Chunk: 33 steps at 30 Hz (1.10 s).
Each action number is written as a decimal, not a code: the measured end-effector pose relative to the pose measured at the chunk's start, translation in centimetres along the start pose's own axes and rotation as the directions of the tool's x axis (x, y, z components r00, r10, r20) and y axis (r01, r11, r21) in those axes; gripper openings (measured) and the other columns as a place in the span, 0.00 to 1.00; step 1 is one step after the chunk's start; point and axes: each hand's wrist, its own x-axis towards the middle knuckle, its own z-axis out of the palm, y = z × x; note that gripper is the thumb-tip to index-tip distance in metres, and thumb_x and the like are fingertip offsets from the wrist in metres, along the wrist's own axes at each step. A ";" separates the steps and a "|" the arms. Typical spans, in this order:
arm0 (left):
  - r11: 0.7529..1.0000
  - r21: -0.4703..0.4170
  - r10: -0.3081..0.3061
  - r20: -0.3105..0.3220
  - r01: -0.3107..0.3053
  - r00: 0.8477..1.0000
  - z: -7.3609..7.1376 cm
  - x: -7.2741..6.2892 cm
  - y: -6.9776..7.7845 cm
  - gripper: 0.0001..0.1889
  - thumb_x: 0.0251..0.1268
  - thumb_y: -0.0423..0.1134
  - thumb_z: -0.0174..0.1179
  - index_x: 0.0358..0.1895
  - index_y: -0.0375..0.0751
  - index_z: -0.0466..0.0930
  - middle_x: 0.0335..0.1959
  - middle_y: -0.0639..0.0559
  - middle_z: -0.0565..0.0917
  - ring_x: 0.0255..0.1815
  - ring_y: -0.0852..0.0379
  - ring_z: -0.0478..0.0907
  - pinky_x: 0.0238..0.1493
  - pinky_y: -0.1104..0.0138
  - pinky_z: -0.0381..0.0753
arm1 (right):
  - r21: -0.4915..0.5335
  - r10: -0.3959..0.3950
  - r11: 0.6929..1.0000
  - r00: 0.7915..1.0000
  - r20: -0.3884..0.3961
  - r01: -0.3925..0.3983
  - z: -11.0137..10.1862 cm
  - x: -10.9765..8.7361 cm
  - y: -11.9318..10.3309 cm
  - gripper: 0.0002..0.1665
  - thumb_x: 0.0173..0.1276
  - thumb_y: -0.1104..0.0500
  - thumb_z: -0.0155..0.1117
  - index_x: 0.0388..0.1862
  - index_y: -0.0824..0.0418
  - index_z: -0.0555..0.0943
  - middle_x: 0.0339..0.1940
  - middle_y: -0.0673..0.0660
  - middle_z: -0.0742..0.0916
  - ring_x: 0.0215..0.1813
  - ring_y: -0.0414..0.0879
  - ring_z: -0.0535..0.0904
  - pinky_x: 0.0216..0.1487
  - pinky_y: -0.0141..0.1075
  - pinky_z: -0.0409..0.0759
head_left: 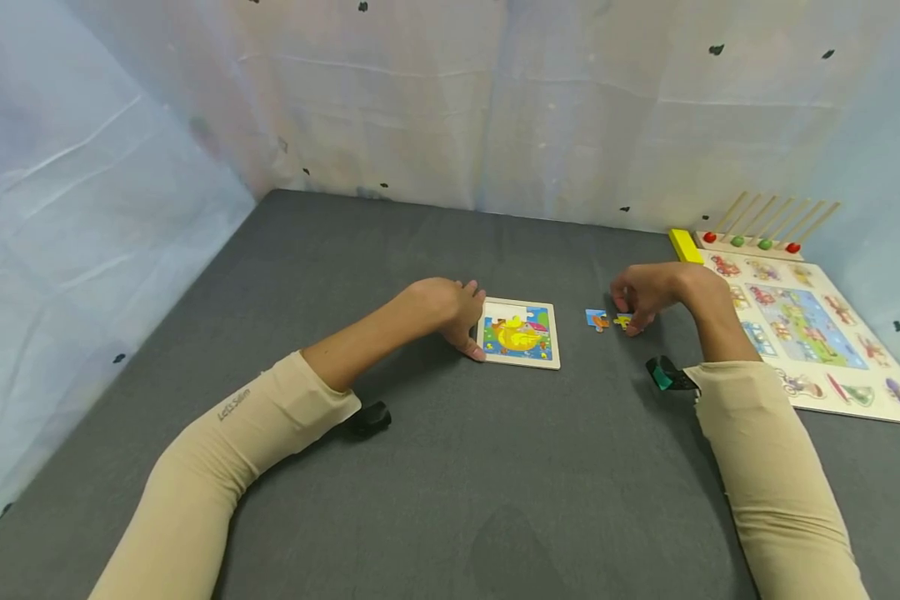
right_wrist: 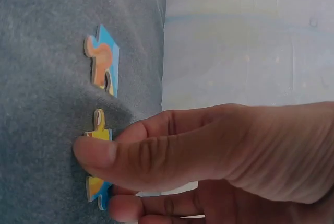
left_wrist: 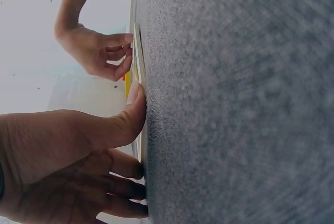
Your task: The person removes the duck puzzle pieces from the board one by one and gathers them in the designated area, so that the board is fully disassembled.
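Observation:
A small jigsaw tray (head_left: 557, 340) with a pale wooden rim lies flat on the dark cloth. Several pieces in it form a yellow picture on blue and green; a bare white patch shows at its upper left. My left hand (head_left: 459, 315) rests at the tray's left edge, thumb against the rim and fingers extended beside it. To the right, my right hand (head_left: 640, 296) pinches a yellow-and-blue jigsaw piece (right_wrist: 95, 185) at the cloth, the thumb covering its middle. A blue-and-orange jigsaw piece (head_left: 597, 318) lies loose between that hand and the tray.
At the right lies a large picture board (head_left: 892, 408). Behind it stand a rack with thin upright sticks and red and green beads (head_left: 765, 244), and a yellow block (head_left: 685, 246). Pale hanging sheets (head_left: 420, 108) border the table's back and sides.

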 end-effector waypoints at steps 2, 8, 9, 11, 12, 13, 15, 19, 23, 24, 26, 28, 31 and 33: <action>1.000 0.005 0.000 0.001 0.000 1.000 0.0 0.0 0.0 0.59 0.71 0.74 0.52 0.86 0.37 0.33 0.89 0.40 0.37 0.90 0.42 0.40 0.89 0.53 0.46 | -0.003 -0.004 1.000 1.000 -0.001 0.004 0.0 0.1 0.0 0.18 0.63 0.60 0.79 0.40 0.65 0.77 0.29 0.50 0.80 0.33 0.43 0.74 0.36 0.35 0.73; 1.000 0.005 -0.001 0.003 0.001 1.000 0.0 0.0 -0.1 0.59 0.71 0.73 0.53 0.86 0.37 0.34 0.88 0.40 0.38 0.90 0.42 0.41 0.89 0.53 0.46 | 0.003 0.003 1.000 1.000 -0.001 -0.003 0.0 0.1 -0.1 0.19 0.64 0.59 0.79 0.40 0.65 0.76 0.29 0.50 0.81 0.33 0.43 0.75 0.36 0.35 0.74; 1.000 0.004 -0.001 0.001 0.001 1.000 -0.1 0.0 -0.1 0.59 0.71 0.73 0.53 0.86 0.37 0.34 0.88 0.40 0.38 0.90 0.42 0.41 0.89 0.53 0.46 | 0.002 0.013 1.000 1.000 -0.002 -0.013 0.0 0.0 -0.1 0.19 0.64 0.59 0.78 0.41 0.66 0.76 0.29 0.51 0.82 0.34 0.43 0.76 0.36 0.35 0.74; 1.000 0.004 -0.002 -0.001 0.002 1.000 -0.1 0.1 -0.1 0.59 0.71 0.73 0.53 0.86 0.37 0.34 0.89 0.40 0.38 0.90 0.42 0.41 0.89 0.53 0.47 | -0.018 0.027 0.999 1.000 -0.014 -0.027 -0.1 -0.1 -0.3 0.21 0.65 0.58 0.78 0.45 0.66 0.76 0.32 0.53 0.84 0.35 0.45 0.78 0.37 0.36 0.76; 1.000 0.005 -0.003 -0.001 0.003 1.000 -0.1 0.1 0.0 0.59 0.71 0.74 0.53 0.86 0.37 0.34 0.89 0.40 0.38 0.90 0.42 0.41 0.89 0.53 0.47 | -0.036 0.027 0.999 0.999 -0.028 -0.028 -0.2 -0.3 -0.4 0.22 0.66 0.57 0.77 0.48 0.67 0.76 0.33 0.55 0.85 0.36 0.45 0.79 0.38 0.37 0.77; 1.000 0.007 -0.004 -0.001 0.004 1.000 -0.1 0.0 0.0 0.59 0.71 0.74 0.53 0.86 0.37 0.34 0.89 0.40 0.38 0.90 0.42 0.41 0.89 0.53 0.47 | -0.051 0.022 0.998 0.998 -0.051 -0.024 -0.2 -0.4 -0.7 0.24 0.66 0.56 0.77 0.51 0.67 0.76 0.35 0.56 0.85 0.38 0.46 0.80 0.39 0.39 0.78; 1.000 0.009 -0.004 -0.001 0.004 1.000 -0.1 0.0 0.0 0.60 0.70 0.74 0.53 0.86 0.37 0.34 0.89 0.40 0.39 0.90 0.42 0.41 0.89 0.53 0.47 | -0.081 -0.019 0.997 0.993 -0.114 0.009 -0.4 -0.7 -1.3 0.26 0.68 0.55 0.76 0.56 0.67 0.77 0.40 0.59 0.86 0.41 0.48 0.82 0.42 0.42 0.81; 1.000 0.011 -0.002 -0.002 0.002 1.000 -0.1 -0.1 0.0 0.60 0.70 0.74 0.53 0.86 0.36 0.34 0.89 0.39 0.39 0.90 0.42 0.42 0.89 0.53 0.48 | -0.093 -0.181 0.982 0.960 -0.213 0.165 -0.4 -0.7 -3.3 0.24 0.71 0.53 0.73 0.60 0.61 0.79 0.48 0.61 0.87 0.49 0.50 0.84 0.51 0.49 0.84; 1.000 0.016 0.001 -0.011 -0.001 1.000 -0.1 -0.2 0.0 0.59 0.71 0.73 0.53 0.86 0.36 0.35 0.89 0.39 0.39 0.90 0.41 0.43 0.89 0.52 0.48 | -0.093 -0.328 0.945 0.922 -0.207 0.315 -0.2 0.2 -5.7 0.20 0.74 0.53 0.71 0.60 0.58 0.81 0.52 0.58 0.87 0.53 0.49 0.83 0.57 0.50 0.84; 1.000 0.017 0.002 -0.012 -0.002 1.000 -0.1 -0.2 0.0 0.59 0.71 0.73 0.53 0.86 0.36 0.35 0.89 0.39 0.40 0.90 0.41 0.43 0.89 0.52 0.48 | -0.095 -0.352 0.936 0.915 -0.197 0.340 -0.1 0.6 -6.2 0.19 0.74 0.55 0.70 0.61 0.58 0.81 0.52 0.58 0.87 0.53 0.49 0.83 0.57 0.50 0.84; 1.000 0.019 0.003 -0.012 -0.003 1.000 -0.2 -0.2 0.0 0.59 0.71 0.73 0.53 0.86 0.36 0.35 0.88 0.38 0.40 0.90 0.41 0.43 0.89 0.52 0.48 | -0.095 -0.388 0.922 0.903 -0.183 0.376 0.3 1.4 -6.9 0.20 0.74 0.56 0.71 0.62 0.58 0.81 0.53 0.58 0.86 0.53 0.48 0.82 0.57 0.48 0.83; 1.000 0.021 0.002 -0.006 -0.002 1.000 -0.2 -0.1 0.1 0.59 0.71 0.73 0.53 0.86 0.36 0.35 0.88 0.38 0.40 0.90 0.41 0.43 0.89 0.52 0.47 | -0.092 -0.409 0.913 0.896 -0.172 0.398 0.6 2.3 -7.3 0.22 0.73 0.56 0.72 0.63 0.57 0.81 0.53 0.58 0.85 0.52 0.48 0.81 0.56 0.47 0.82; 1.000 0.027 0.002 -0.001 -0.002 1.000 -0.2 -0.1 0.1 0.59 0.71 0.74 0.52 0.86 0.35 0.35 0.88 0.38 0.39 0.90 0.40 0.43 0.89 0.52 0.47 | -0.109 -0.410 0.912 0.896 -0.170 0.396 1.2 3.2 -7.5 0.25 0.70 0.55 0.75 0.64 0.55 0.81 0.52 0.58 0.83 0.50 0.49 0.80 0.55 0.45 0.80; 0.999 0.032 0.000 -0.001 0.000 1.000 -0.2 -0.1 0.2 0.59 0.71 0.74 0.52 0.86 0.35 0.35 0.88 0.38 0.40 0.90 0.40 0.43 0.89 0.52 0.48 | -0.130 -0.416 0.908 0.892 -0.175 0.398 1.4 3.5 -7.5 0.25 0.69 0.56 0.76 0.63 0.56 0.81 0.49 0.58 0.81 0.48 0.49 0.78 0.52 0.44 0.79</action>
